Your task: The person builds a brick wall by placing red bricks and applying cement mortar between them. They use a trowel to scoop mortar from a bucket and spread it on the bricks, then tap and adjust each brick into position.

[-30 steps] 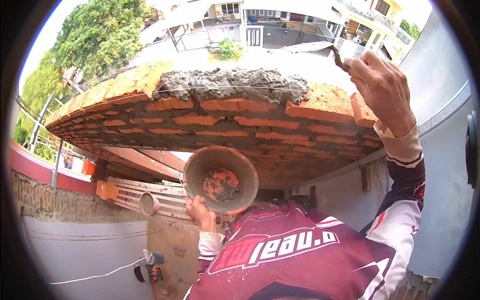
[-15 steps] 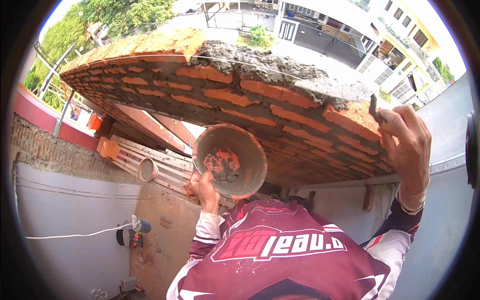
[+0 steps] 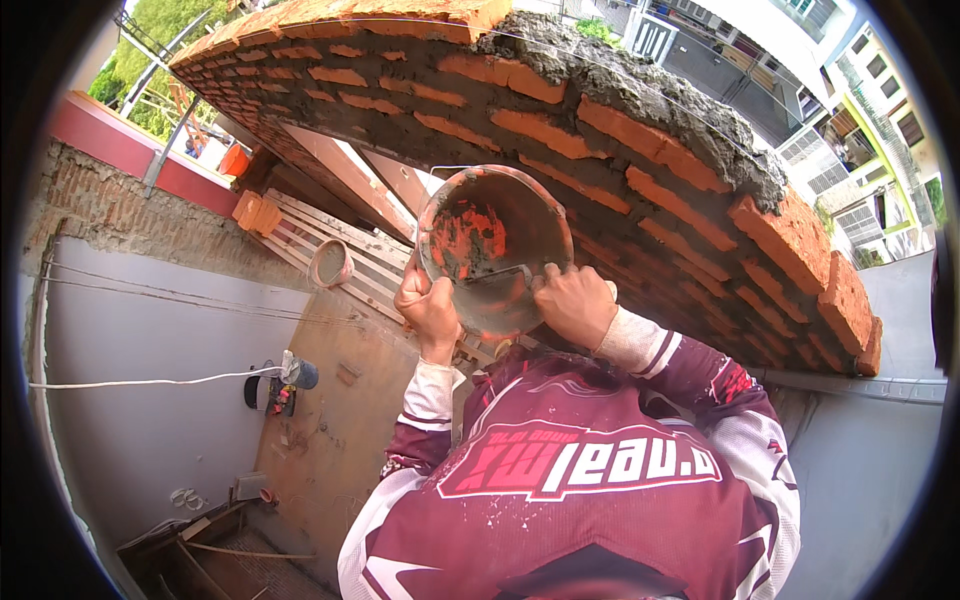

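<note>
My left hand (image 3: pixel 430 312) grips the near left rim of a mortar-smeared bucket (image 3: pixel 532 228), tilted so its inside shows. Some wet grey mortar (image 3: pixel 463 262) clings to the bottom and side. With my right hand (image 3: pixel 577 306) closed on its handle, a trowel (image 3: pixel 497 289) reaches into the bucket, its blade low against the inner wall. Beyond the bucket rises a brick wall (image 3: pixel 560 185). A rough bed of grey mortar (image 3: pixel 665 95) lies along its top, between bricks at the left and orange bricks (image 3: pixel 780 232) at the right.
A string line runs along the wall top. Lower down, a second bucket (image 3: pixel 331 264) and stacked bricks (image 3: pixel 257 213) stand on wooden slats (image 3: pixel 300 232). A white cable (image 3: pixel 150 384) crosses at left toward a blue container (image 3: pixel 303 374). Buildings show beyond the wall.
My right hand has brought the trowel from the mortar on the wall top down into the bucket. The bucket is tilted differently, and the view has shifted.
</note>
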Available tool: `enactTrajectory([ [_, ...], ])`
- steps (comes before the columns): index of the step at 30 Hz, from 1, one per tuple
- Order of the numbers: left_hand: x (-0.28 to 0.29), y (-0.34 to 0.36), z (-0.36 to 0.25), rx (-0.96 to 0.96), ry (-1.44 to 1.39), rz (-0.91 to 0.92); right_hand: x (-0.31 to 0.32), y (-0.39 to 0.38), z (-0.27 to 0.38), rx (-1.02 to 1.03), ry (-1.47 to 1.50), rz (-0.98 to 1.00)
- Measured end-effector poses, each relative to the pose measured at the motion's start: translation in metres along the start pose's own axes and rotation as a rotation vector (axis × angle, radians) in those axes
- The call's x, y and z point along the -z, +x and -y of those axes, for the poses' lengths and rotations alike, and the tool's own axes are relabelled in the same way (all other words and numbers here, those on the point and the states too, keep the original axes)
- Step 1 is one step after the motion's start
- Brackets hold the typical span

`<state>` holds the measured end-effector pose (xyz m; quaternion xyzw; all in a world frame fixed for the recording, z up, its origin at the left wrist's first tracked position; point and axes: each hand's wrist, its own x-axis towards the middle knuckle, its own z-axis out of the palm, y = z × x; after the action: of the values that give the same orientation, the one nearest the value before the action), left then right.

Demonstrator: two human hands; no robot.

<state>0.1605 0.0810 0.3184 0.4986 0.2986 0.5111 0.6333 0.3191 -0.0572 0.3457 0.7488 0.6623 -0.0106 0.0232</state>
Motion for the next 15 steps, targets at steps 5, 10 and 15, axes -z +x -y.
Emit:
enactTrajectory([
  [5,0.003,0.009,0.005,-0.132,0.209,-0.011,0.001,0.001,-0.001,0.015,0.051,-0.059],
  [10,-0.013,-0.002,-0.003,-0.197,0.403,0.017,-0.006,0.01,-0.003,-0.273,0.024,-0.404],
  [15,-0.038,-0.014,-0.011,-0.58,0.589,0.231,-0.008,0.004,0.002,-0.183,0.282,-0.014],
])
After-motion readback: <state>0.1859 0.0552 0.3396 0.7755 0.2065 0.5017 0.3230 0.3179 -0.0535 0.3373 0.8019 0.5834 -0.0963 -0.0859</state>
